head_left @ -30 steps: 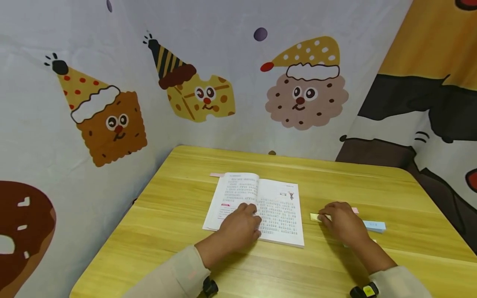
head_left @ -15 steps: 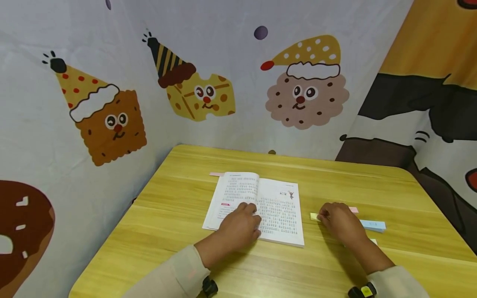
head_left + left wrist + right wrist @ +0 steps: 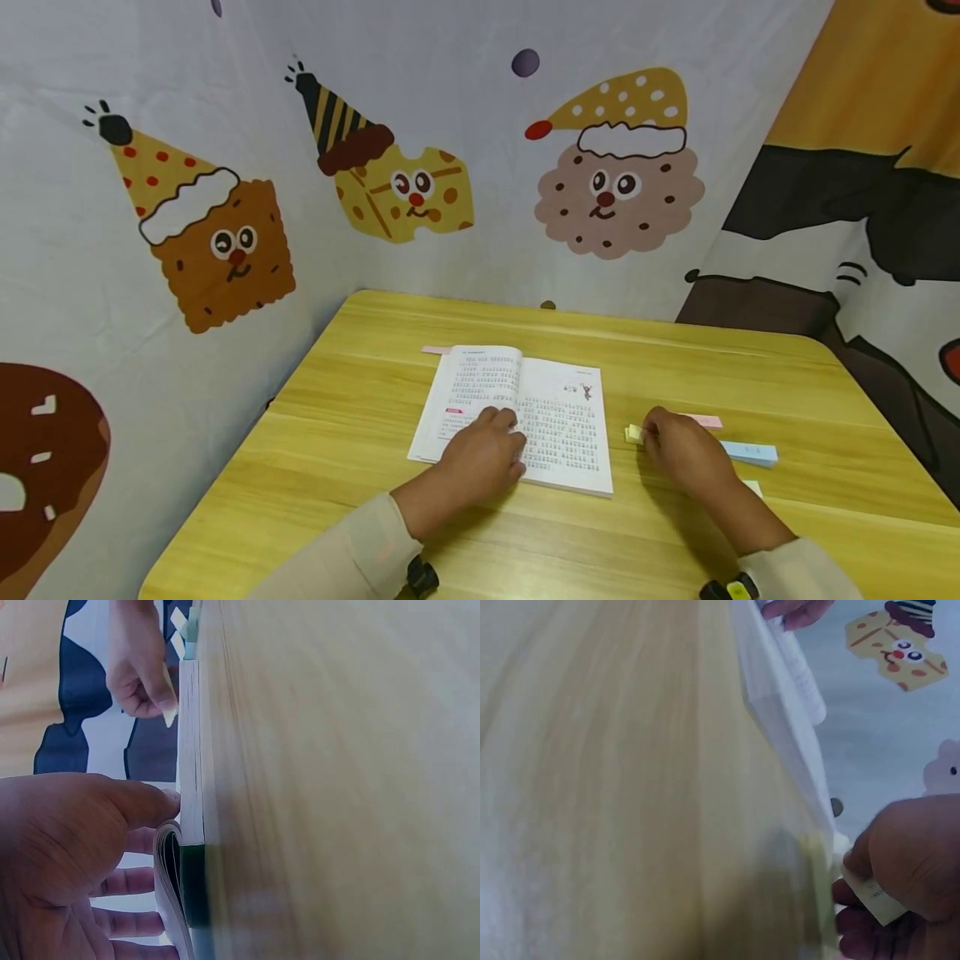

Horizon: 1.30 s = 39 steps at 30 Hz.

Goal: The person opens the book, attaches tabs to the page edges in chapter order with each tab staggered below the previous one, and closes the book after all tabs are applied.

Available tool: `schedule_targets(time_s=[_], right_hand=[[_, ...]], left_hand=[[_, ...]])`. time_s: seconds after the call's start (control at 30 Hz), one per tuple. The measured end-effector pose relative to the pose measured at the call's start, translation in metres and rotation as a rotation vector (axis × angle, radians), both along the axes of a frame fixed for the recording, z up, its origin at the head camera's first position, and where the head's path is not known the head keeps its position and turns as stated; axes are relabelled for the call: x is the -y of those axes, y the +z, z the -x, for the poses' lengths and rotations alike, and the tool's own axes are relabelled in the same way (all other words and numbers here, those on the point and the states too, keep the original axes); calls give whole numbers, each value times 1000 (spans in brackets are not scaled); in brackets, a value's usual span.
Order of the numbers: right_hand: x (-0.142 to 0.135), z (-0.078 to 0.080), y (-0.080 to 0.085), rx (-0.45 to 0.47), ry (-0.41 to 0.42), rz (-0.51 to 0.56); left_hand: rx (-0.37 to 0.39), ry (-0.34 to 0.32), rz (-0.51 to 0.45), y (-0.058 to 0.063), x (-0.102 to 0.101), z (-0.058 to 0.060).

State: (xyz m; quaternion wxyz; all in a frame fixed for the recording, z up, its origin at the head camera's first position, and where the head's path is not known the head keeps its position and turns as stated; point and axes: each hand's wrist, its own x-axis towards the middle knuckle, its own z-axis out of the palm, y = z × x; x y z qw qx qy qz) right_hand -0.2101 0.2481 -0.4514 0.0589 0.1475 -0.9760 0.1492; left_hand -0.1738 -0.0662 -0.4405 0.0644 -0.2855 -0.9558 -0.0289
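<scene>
- The left hand point(image 3: 483, 450) rests on the open book point(image 3: 566, 437), over the lower part of the left page and the middle fold; the left wrist view shows its fingers lying over the curved pages with gaps between them, and its thumb at the lower edge of the book
- The right hand point(image 3: 686, 454) is to the right of the book, apart from it, its thumb and forefinger pinching a yellow slip point(image 3: 881, 901) that bears small marks; the other fingers are bent behind the slip
- Yellow paper point(image 3: 629, 437) sticks out to the left of the right fingertips, between them and the book, near the book's right edge
- A pink strip point(image 3: 705, 422) lies just beyond the right hand, partly hidden by it
- A blue strip point(image 3: 752, 453) lies to the right of that hand, and a pale strip point(image 3: 753, 487) shows beside the wrist, mostly covered
- Another pink slip point(image 3: 436, 350) sticks out past the book's upper left corner
- All of this is on a wooden table point(image 3: 525, 546), and behind it hangs a pale cloth point(image 3: 495, 275) printed with a cheese point(image 3: 442, 204) and biscuits in party hats
</scene>
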Motion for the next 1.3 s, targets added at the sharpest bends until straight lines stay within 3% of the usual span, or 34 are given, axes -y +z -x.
schedule_targets(time_s=[0.27, 0.47, 0.63, 0.8, 0.93, 1.1, 1.3], right_hand=[[5, -7, 27, 121, -116, 77], [1, 6, 39, 227, -71, 108], [-2, 11, 31, 314, -18, 48], [0, 14, 20, 286, -5, 45], [3, 15, 17, 259, -31, 82], [8, 17, 11, 292, -70, 131], [10, 15, 9, 290, -100, 121]], left_hand=[[2, -2, -13, -1, 0, 0], [20, -2, -15, -2, -2, 0], [33, 11, -10, -1, -1, 1], [17, 13, -11, -2, 1, 2], [8, 8, -15, -2, 1, 2], [15, 7, -13, -2, 1, 1], [18, 8, -13, -1, 1, 0]])
